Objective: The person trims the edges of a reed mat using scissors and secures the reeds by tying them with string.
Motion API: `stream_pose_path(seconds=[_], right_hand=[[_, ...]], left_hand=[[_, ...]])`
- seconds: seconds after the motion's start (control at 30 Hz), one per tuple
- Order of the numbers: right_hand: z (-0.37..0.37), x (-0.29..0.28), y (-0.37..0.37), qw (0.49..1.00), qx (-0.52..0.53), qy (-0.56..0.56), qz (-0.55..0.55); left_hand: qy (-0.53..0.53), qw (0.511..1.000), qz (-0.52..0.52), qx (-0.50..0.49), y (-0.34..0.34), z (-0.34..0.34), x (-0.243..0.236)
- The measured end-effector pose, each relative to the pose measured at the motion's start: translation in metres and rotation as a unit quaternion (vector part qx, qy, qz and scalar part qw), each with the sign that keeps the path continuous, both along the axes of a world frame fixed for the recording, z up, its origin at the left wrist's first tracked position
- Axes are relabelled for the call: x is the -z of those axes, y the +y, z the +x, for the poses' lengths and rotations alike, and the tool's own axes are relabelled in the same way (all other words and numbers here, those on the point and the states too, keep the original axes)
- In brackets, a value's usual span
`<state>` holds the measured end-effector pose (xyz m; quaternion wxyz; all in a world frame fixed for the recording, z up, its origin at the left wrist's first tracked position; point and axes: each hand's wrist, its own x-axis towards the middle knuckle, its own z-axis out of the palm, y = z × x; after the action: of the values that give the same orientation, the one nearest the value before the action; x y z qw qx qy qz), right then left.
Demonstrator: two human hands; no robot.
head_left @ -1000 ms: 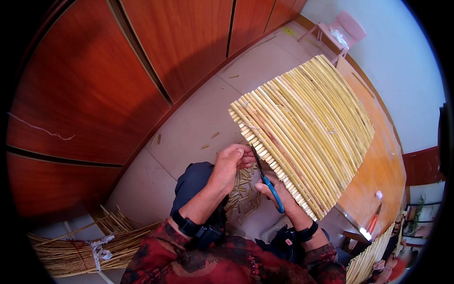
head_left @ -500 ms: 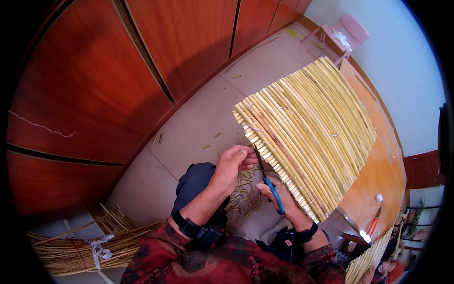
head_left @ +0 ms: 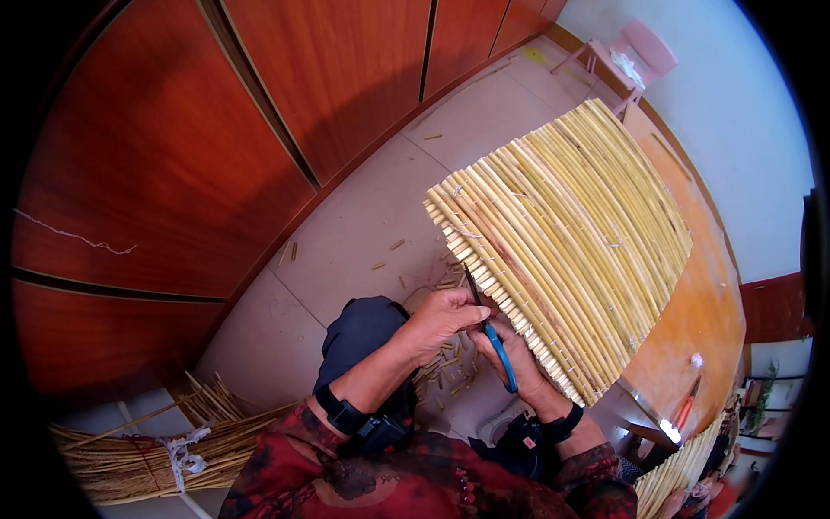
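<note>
Centre-right of frame: woven reed mat (head_left: 562, 251) lies on the tabletop (head_left: 709, 320). Right hand (head_left: 519, 363) fingers clamped on blue-handled scissors (head_left: 494, 339); left hand (head_left: 445, 316) pinches the mat edge. Cut stubs (head_left: 445, 363) below suggest trimming is partly done.

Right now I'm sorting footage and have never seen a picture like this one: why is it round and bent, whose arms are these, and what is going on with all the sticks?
The picture comes from a wide fisheye camera worn on a person's head, looking down, so straight edges bend near the rim. The arms rising from the lower edge are that person's own.

The right hand holds blue-handled scissors, blades at the near edge of a mat of pale reed stalks tied side by side. The mat rests on an orange wooden table. The left hand is beside the scissors at the mat's edge.

Short cut stalk pieces lie on the tiled floor below the hands. A tied bundle of stalks lies at lower left. Red wooden cabinet doors fill the upper left.
</note>
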<state>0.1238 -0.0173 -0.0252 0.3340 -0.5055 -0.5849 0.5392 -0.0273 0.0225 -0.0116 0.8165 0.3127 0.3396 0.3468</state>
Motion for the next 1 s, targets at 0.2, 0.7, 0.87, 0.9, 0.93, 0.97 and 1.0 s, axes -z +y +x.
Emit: stream_pose_path(seconds=[0.2,0.7,0.87,0.9,0.93,0.97,1.0], right_hand=[[-0.001,-0.015,0.005,0.992,-0.035,-0.029,-0.121],[-0.01,-0.008,0.02,0.994,-0.041,0.022,-0.095],[-0.015,-0.009,0.021,0.99,-0.017,0.05,-0.128],[-0.017,-0.012,0.021,0.987,-0.006,0.055,-0.15],[-0.018,-0.015,0.022,0.987,-0.006,0.056,-0.15],[-0.018,-0.019,0.022,0.987,-0.003,0.051,-0.152],[-0.018,-0.021,0.022,0.987,-0.001,0.044,-0.155]], left_hand=[[0.055,0.998,-0.003,-0.001,0.001,-0.002,0.004],[0.023,0.995,0.031,-0.088,-0.009,0.001,-0.015],[0.015,0.992,0.016,-0.122,-0.013,0.005,-0.001],[-0.003,0.992,0.017,-0.123,-0.012,0.004,0.0],[-0.021,0.992,0.019,-0.123,-0.011,0.003,0.0],[-0.02,0.992,0.019,-0.123,-0.011,0.003,-0.003],[-0.015,0.99,0.012,-0.14,-0.01,0.003,-0.007]])
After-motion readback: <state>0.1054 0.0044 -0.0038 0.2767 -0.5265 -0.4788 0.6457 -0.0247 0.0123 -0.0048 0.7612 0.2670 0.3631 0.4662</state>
